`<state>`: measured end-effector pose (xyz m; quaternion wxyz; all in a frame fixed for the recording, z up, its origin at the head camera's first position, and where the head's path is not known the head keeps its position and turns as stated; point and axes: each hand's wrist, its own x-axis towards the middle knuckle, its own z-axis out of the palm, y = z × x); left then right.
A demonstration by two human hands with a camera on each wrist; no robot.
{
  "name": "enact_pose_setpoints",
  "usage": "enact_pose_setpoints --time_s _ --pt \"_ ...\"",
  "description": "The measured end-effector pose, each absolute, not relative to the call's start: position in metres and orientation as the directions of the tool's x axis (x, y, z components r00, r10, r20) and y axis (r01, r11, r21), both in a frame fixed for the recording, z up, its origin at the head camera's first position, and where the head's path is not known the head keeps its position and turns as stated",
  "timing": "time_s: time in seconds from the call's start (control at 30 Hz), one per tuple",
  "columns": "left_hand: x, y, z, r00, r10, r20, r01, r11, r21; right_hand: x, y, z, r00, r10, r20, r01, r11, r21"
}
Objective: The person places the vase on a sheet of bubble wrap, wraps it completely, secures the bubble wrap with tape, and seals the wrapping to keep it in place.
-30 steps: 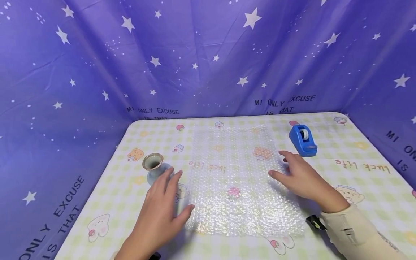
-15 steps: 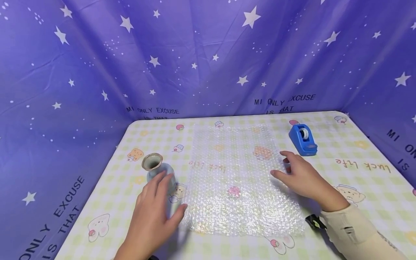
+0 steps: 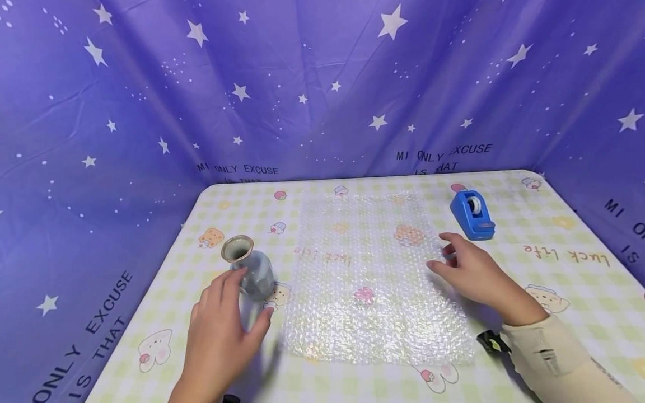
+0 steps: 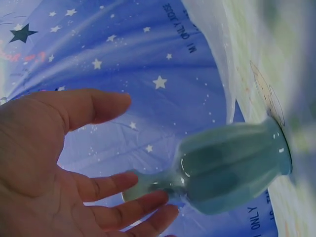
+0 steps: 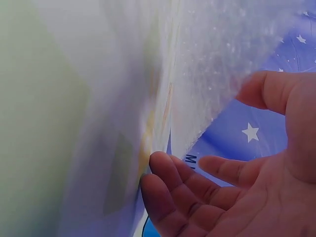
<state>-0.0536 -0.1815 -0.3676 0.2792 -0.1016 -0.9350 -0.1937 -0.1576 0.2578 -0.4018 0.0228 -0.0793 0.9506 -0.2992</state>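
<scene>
A blue-grey glazed vase [image 3: 258,275] with a brown-rimmed flared mouth stands upright on the left of the table. My left hand [image 3: 219,330] is at its near left side, thumb spread wide from the fingers. In the left wrist view the fingertips overlap the neck of the vase [image 4: 222,168]; I cannot tell whether they touch it. A sheet of bubble wrap [image 3: 353,280] lies flat in the middle of the table. By its right edge is my right hand [image 3: 473,274], fingers loosely bent and holding nothing. The bubble wrap [image 5: 212,64] also shows in the right wrist view.
A blue tape dispenser [image 3: 473,217] with a roll of tape stands at the back right, beyond my right hand. The table [image 3: 166,291] has a checked cloth with printed cartoons. A purple star-patterned curtain [image 3: 322,101] hangs behind it and at both sides.
My left hand has moved left and slightly nearer to me, round to the near left side of the vase. The right hand is almost where it was.
</scene>
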Motion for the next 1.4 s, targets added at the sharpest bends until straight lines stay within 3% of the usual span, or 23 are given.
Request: enact_pose_setpoints --time_s 0.3,0.63,1.4 --pt "-0.062 -0.187 -0.369 -0.816 0.048 0.576 0.267 0.915 0.301 -0.159 0.263 -0.405 -0.989 -0.145 -0.013 -0.112 0.816 -0.568" --pt "-0.076 -0.192 -0.374 -0.860 0.026 0.510 0.231 0.910 0.344 -0.159 0.263 -0.405 -0.988 -0.145 -0.049 -0.091 0.817 -0.570" --pt "-0.112 -0.202 -0.373 -0.974 -0.036 0.223 0.075 0.878 0.473 -0.163 0.265 -0.410 -0.984 -0.169 -0.054 -0.112 0.830 -0.547"
